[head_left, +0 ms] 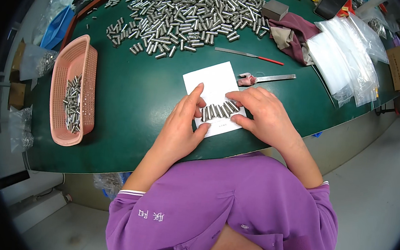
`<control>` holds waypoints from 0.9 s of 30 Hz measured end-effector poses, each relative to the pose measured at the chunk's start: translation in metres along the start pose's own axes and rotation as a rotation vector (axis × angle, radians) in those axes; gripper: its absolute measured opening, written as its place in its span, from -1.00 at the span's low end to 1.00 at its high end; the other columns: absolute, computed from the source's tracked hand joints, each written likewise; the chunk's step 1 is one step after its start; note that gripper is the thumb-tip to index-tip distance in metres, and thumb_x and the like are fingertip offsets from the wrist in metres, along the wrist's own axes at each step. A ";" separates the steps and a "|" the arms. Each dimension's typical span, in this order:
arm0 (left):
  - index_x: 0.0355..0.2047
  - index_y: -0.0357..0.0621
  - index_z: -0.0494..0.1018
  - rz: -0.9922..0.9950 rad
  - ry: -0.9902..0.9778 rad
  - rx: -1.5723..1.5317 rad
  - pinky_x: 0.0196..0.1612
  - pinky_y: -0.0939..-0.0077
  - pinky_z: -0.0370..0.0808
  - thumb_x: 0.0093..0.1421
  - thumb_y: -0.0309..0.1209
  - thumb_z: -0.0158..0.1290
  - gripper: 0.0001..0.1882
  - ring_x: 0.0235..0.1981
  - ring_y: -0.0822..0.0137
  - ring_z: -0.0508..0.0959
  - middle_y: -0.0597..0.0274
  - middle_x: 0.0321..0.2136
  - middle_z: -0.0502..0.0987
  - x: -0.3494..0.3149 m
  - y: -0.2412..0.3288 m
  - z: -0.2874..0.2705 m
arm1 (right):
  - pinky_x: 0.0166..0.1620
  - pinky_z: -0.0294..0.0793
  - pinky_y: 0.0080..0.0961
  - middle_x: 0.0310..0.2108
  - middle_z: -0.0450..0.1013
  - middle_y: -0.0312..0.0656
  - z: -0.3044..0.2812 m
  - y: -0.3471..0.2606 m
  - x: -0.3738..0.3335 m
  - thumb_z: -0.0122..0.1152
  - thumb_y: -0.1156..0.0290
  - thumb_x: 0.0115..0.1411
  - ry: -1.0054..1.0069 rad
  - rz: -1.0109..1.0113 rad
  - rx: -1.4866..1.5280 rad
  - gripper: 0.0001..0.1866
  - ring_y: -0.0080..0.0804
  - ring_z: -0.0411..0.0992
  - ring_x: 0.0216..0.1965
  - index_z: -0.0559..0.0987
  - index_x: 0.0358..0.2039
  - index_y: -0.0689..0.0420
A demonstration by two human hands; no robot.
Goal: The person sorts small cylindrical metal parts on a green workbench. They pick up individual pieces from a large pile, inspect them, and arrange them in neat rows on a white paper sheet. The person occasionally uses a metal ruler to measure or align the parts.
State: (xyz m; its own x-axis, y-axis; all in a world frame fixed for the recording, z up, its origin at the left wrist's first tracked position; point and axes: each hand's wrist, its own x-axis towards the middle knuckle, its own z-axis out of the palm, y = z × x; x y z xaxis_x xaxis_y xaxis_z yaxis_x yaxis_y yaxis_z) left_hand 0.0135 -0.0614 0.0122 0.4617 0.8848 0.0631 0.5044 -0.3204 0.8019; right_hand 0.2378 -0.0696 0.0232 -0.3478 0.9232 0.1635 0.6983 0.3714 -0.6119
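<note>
Several short silver metal pins (219,110) lie side by side in a slightly fanned row on a white sheet of paper (213,81). My left hand (180,123) curves around the row's left end, its thumb and fingers spread apart. At the right end, my right hand (267,115) has its forefinger above the pins and its thumb below them, also apart. Both hands rest at the row's ends, and fingertips appear to touch the outermost pins. Some curled fingers of each hand are partly hidden.
A large heap of metal pins (189,16) covers the far table. At left stands a pink basket (91,69) with pins inside. Beyond the paper lie a red-handled file (248,55) and a metal strip (276,78) with a wrapped end. Plastic bags (339,56) lie right.
</note>
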 end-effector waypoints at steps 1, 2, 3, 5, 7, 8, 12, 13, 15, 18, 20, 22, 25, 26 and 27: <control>0.28 -0.15 0.05 -0.003 0.000 0.005 -0.20 0.49 0.42 -0.09 -0.65 0.20 -0.09 -0.32 0.35 0.42 0.17 -0.18 0.42 0.000 0.000 0.000 | -0.10 0.39 -0.26 -0.25 0.43 -0.19 -0.001 0.000 0.000 0.36 0.38 -0.08 -0.026 0.011 -0.001 -0.53 -0.17 0.41 -0.16 0.51 -0.08 0.01; 0.28 -0.15 0.05 -0.004 0.000 0.009 -0.20 0.49 0.42 -0.09 -0.64 0.20 -0.09 -0.33 0.35 0.42 0.18 -0.19 0.42 0.000 0.001 0.000 | -0.10 0.39 -0.26 -0.25 0.43 -0.19 -0.001 0.000 0.000 0.35 0.38 -0.08 -0.027 0.007 0.000 -0.53 -0.16 0.41 -0.16 0.51 -0.08 0.01; 0.28 -0.15 0.06 -0.005 0.000 0.014 -0.20 0.48 0.42 -0.10 -0.64 0.21 -0.09 -0.33 0.35 0.42 0.18 -0.19 0.42 0.000 0.001 -0.001 | -0.10 0.39 -0.26 -0.25 0.43 -0.19 -0.001 -0.001 0.000 0.35 0.38 -0.07 -0.027 0.004 0.001 -0.53 -0.16 0.41 -0.16 0.51 -0.08 0.01; 0.28 -0.15 0.07 -0.004 0.001 0.024 -0.21 0.48 0.42 -0.10 -0.63 0.21 -0.09 -0.34 0.35 0.41 0.18 -0.20 0.42 0.000 0.001 -0.001 | -0.12 0.39 -0.28 -0.29 0.43 -0.22 0.001 -0.002 0.000 0.36 0.40 -0.09 -0.008 -0.006 0.001 -0.53 -0.19 0.41 -0.20 0.51 -0.09 0.01; 0.27 -0.15 0.08 -0.002 0.001 0.037 -0.21 0.49 0.42 -0.11 -0.63 0.22 -0.09 -0.34 0.35 0.41 0.19 -0.20 0.43 0.001 0.002 -0.001 | -0.16 0.38 -0.32 -0.38 0.42 -0.27 0.004 -0.002 -0.001 0.38 0.44 -0.12 0.032 -0.021 -0.002 -0.53 -0.25 0.41 -0.27 0.52 -0.11 0.00; 0.27 -0.15 0.08 0.000 0.000 0.048 -0.21 0.48 0.42 -0.12 -0.62 0.23 -0.09 -0.35 0.35 0.40 0.19 -0.21 0.43 0.001 0.002 -0.001 | -0.16 0.38 -0.32 -0.38 0.42 -0.27 0.004 -0.002 0.000 0.38 0.43 -0.12 0.028 -0.021 -0.004 -0.53 -0.25 0.41 -0.27 0.52 -0.11 0.00; 0.26 -0.15 0.11 0.010 0.012 0.071 -0.23 0.48 0.42 -0.13 -0.61 0.24 -0.10 -0.36 0.35 0.40 0.22 -0.22 0.43 0.001 -0.001 -0.001 | -0.12 0.39 -0.28 -0.31 0.42 -0.22 0.002 -0.003 0.000 0.34 0.40 -0.08 -0.032 -0.004 -0.007 -0.53 -0.18 0.41 -0.21 0.50 -0.08 -0.01; 0.26 -0.14 0.11 0.013 0.019 0.071 -0.23 0.47 0.43 -0.13 -0.60 0.24 -0.10 -0.37 0.35 0.40 0.22 -0.22 0.44 0.001 -0.001 -0.001 | -0.10 0.39 -0.26 -0.27 0.42 -0.19 0.002 -0.004 0.000 0.32 0.38 -0.06 -0.058 0.004 -0.007 -0.54 -0.15 0.41 -0.18 0.49 -0.07 -0.01; 0.23 -0.15 0.16 0.016 0.024 0.091 -0.25 0.47 0.43 -0.13 -0.59 0.24 -0.14 -0.37 0.35 0.40 0.23 -0.23 0.44 0.002 0.000 -0.001 | -0.10 0.39 -0.26 -0.28 0.42 -0.20 0.003 -0.003 0.000 0.32 0.38 -0.05 -0.050 -0.003 -0.006 -0.54 -0.15 0.41 -0.19 0.49 -0.07 -0.01; 0.18 -0.16 0.23 0.059 0.026 0.145 -0.26 0.48 0.43 -0.12 -0.59 0.24 -0.22 -0.37 0.36 0.40 0.23 -0.25 0.44 0.004 -0.001 -0.001 | -0.16 0.39 -0.30 -0.36 0.42 -0.24 0.006 -0.002 0.002 0.35 0.41 -0.09 0.002 -0.045 -0.011 -0.53 -0.21 0.41 -0.26 0.51 -0.09 0.00; 0.14 -0.17 0.27 0.071 0.024 0.164 -0.27 0.49 0.43 -0.11 -0.59 0.23 -0.26 -0.37 0.36 0.41 0.23 -0.25 0.45 0.005 -0.001 -0.002 | -0.19 0.39 -0.32 -0.40 0.41 -0.26 0.007 -0.002 0.002 0.37 0.42 -0.11 0.018 -0.060 -0.016 -0.54 -0.24 0.41 -0.29 0.52 -0.11 0.01; 0.12 -0.18 0.30 0.053 0.021 0.158 -0.27 0.49 0.43 -0.10 -0.60 0.22 -0.30 -0.37 0.35 0.41 0.22 -0.26 0.44 0.004 -0.001 -0.003 | -0.18 0.39 -0.31 -0.41 0.41 -0.26 0.006 -0.004 0.003 0.37 0.42 -0.10 0.002 -0.052 -0.021 -0.54 -0.24 0.41 -0.29 0.52 -0.11 0.01; 0.13 -0.17 0.29 -0.006 0.014 0.092 -0.26 0.49 0.43 -0.09 -0.63 0.20 -0.30 -0.36 0.35 0.42 0.21 -0.27 0.44 0.002 0.001 -0.004 | -0.17 0.39 -0.31 -0.41 0.41 -0.26 0.005 -0.003 0.002 0.36 0.42 -0.10 0.036 -0.047 -0.020 -0.55 -0.24 0.40 -0.30 0.53 -0.12 0.01; 0.13 -0.17 0.29 -0.002 0.016 0.082 -0.26 0.49 0.44 -0.08 -0.64 0.19 -0.31 -0.35 0.35 0.42 0.21 -0.26 0.44 0.001 0.001 -0.005 | -0.16 0.40 -0.31 -0.40 0.41 -0.26 0.003 -0.003 0.002 0.36 0.43 -0.10 0.039 -0.035 -0.022 -0.56 -0.25 0.40 -0.29 0.53 -0.12 0.01; 0.13 -0.18 0.28 0.002 0.018 0.073 -0.25 0.50 0.44 -0.08 -0.65 0.18 -0.31 -0.35 0.35 0.43 0.20 -0.25 0.45 0.001 0.001 -0.006 | -0.16 0.40 -0.32 -0.40 0.41 -0.26 0.000 -0.003 0.003 0.36 0.43 -0.10 0.043 -0.023 -0.023 -0.56 -0.25 0.41 -0.29 0.53 -0.12 0.01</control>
State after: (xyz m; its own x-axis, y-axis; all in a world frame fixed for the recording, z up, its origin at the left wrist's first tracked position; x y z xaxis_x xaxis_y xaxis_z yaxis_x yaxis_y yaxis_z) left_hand 0.0097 -0.0591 0.0167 0.4500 0.8899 0.0754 0.5560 -0.3452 0.7561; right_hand 0.2345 -0.0677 0.0251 -0.3370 0.9176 0.2110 0.7049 0.3944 -0.5895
